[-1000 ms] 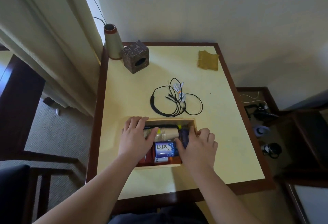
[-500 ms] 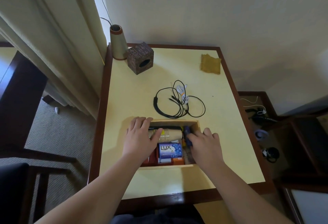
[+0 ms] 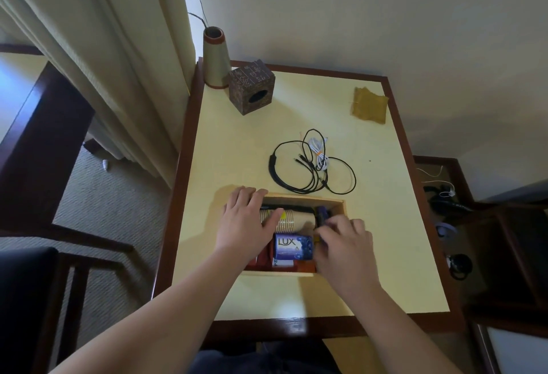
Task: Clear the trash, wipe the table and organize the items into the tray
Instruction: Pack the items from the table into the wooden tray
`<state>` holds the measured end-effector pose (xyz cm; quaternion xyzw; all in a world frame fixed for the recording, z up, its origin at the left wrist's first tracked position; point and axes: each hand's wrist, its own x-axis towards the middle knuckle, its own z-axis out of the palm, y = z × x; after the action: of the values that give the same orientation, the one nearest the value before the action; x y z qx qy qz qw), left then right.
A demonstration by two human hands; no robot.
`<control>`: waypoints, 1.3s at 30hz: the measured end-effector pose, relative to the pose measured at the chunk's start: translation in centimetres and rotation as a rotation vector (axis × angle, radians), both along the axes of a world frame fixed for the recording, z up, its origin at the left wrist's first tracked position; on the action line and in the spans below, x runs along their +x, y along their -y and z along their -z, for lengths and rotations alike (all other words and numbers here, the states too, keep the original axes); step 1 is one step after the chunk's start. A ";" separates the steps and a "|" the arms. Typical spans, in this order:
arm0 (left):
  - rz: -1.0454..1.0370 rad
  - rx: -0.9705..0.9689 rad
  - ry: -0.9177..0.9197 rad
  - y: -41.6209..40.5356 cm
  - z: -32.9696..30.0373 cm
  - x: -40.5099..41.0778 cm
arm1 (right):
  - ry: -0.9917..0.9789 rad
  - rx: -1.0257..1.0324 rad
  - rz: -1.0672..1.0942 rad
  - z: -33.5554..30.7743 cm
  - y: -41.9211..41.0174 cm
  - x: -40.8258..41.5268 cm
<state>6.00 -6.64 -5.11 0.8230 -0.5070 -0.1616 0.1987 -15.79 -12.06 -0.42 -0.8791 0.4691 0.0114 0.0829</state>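
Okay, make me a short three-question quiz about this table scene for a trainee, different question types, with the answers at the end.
1. True or false: the tangled black and white cables lie inside the shallow wooden tray.
2. Which hand rests on the stack of tan paper cups: A left hand, B right hand?
3. Fill in: the folded mustard-yellow cloth lies near the table's far ____ corner.

Key: 1 false, they lie on the pale yellow table beyond it; 2 A; 3 right.
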 end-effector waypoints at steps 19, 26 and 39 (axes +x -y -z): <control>-0.006 -0.019 0.008 0.0 0.6 -0.1 | -0.213 0.153 -0.252 -0.1 0.8 2.6; -0.012 -0.010 -0.007 -0.1 0.0 -0.2 | -0.241 0.175 -0.235 -1.7 2.1 -0.6; -0.043 0.013 0.007 0.0 -0.9 -0.6 | -0.208 0.201 -0.321 -1.5 3.7 -2.5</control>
<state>5.40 -6.66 -4.18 0.8354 -0.4890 -0.1576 0.1951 -18.29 -15.79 1.06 -0.9240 0.3257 0.1618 0.1184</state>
